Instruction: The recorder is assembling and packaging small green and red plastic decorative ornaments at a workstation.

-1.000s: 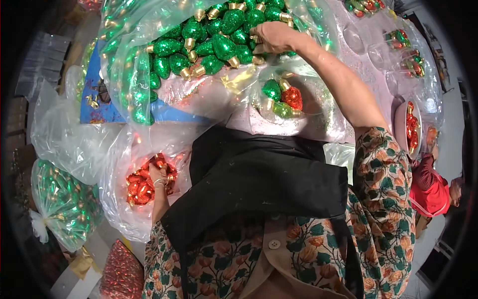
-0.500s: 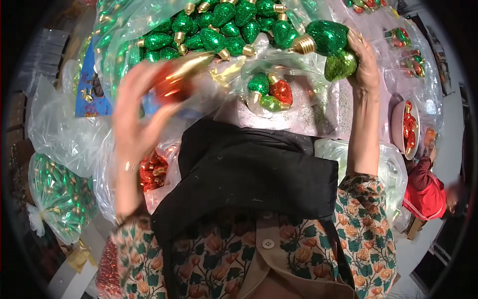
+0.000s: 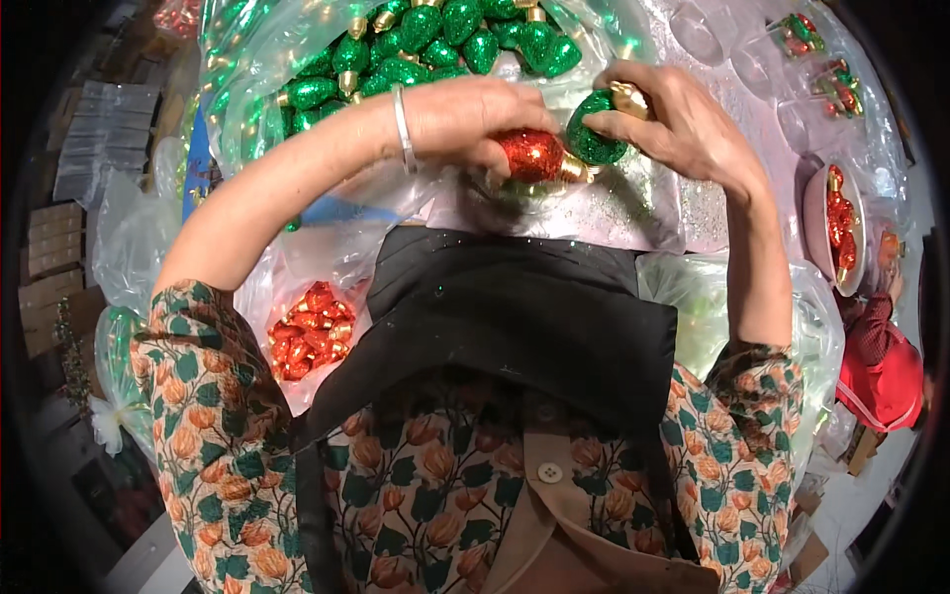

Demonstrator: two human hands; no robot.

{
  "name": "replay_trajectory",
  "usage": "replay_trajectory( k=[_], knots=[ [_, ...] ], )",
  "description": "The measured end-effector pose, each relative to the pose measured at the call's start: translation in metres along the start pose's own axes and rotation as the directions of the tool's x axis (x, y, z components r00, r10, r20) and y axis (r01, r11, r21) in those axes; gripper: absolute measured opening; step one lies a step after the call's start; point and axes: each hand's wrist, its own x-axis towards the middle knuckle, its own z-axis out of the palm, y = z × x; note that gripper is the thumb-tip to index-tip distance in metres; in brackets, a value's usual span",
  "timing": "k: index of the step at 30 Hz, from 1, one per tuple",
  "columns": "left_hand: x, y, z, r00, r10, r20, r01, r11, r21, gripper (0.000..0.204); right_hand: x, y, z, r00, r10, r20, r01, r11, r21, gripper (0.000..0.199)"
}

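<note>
clear bags (image 3: 297,69) of green (image 3: 435,30) and red bulbs (image 3: 309,329).

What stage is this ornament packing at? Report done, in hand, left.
Done: small clear packs at upper right already hold ornaments. In hand: left hand holds a red bulb ornament, right hand a green one. Left: bags of green and red ornaments remain well stocked.

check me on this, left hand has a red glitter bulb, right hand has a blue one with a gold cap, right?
Not quite. The head view shows the right hand holding a green glitter bulb with a gold cap, not a blue one. The left hand does hold the red glitter bulb.
</note>
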Motion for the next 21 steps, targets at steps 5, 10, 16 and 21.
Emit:
replay_trajectory(
  k=[5,10,16,21],
  knots=[
    [0.005,-0.008,-0.002,0.963,-0.14,0.229,0.177,0.973,-0.146,0.041,0.028,-0.019,-0.005,0.938,-0.057,0.342,0.149,0.957,-0.248,0.039],
    [0.017,-0.018,0.013,0.938,-0.096,0.332,0.129,0.989,-0.078,0.038,0.028,-0.005,0.019,0.942,-0.249,0.227,0.312,0.898,-0.31,0.034],
    [0.012,-0.027,0.019,0.963,-0.024,0.269,0.057,0.992,-0.112,0.025,0.009,-0.008,0.041,0.827,-0.561,-0.047,0.532,0.806,-0.258,0.02],
    [0.012,-0.02,0.018,0.863,-0.061,0.502,0.062,0.998,0.015,0.012,0.012,0.002,0.039,0.806,-0.576,0.135,0.57,0.695,-0.438,0.025]
  ],
)
